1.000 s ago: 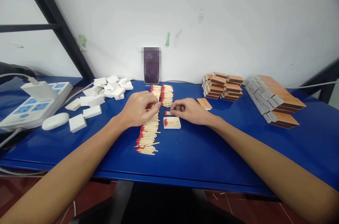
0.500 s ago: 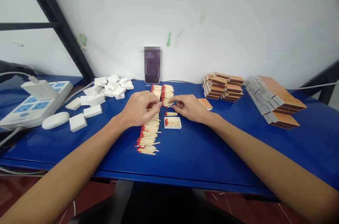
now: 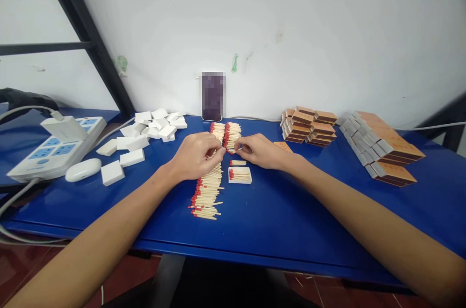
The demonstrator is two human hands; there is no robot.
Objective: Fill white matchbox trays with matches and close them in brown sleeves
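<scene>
My left hand (image 3: 199,156) rests over a long column of red-tipped matches (image 3: 208,191), its fingers curled and thumb drawn in. What lies between those fingertips is hidden. At the near end of a shorter pile of matches (image 3: 232,134), my right hand (image 3: 257,151) has thumb and forefinger pinched together; whatever they hold is too small to make out. Just below it lies a small row of matches (image 3: 238,163). Nearer to me sits a white matchbox tray (image 3: 240,182) with several matches inside, their heads to the left.
White matchbox trays (image 3: 160,123) lie heaped at the back left, beside a power strip (image 3: 47,155) and a white rounded case (image 3: 83,170). Matchboxes (image 3: 307,126) stand stacked at the right, with a larger stack (image 3: 386,148) beyond. A phone (image 3: 213,97) leans on the wall.
The whole view has shifted, so the table appears slightly lower. My right thumb and forefinger have come closer together beside the shorter match pile. My left hand stays over the long column.
</scene>
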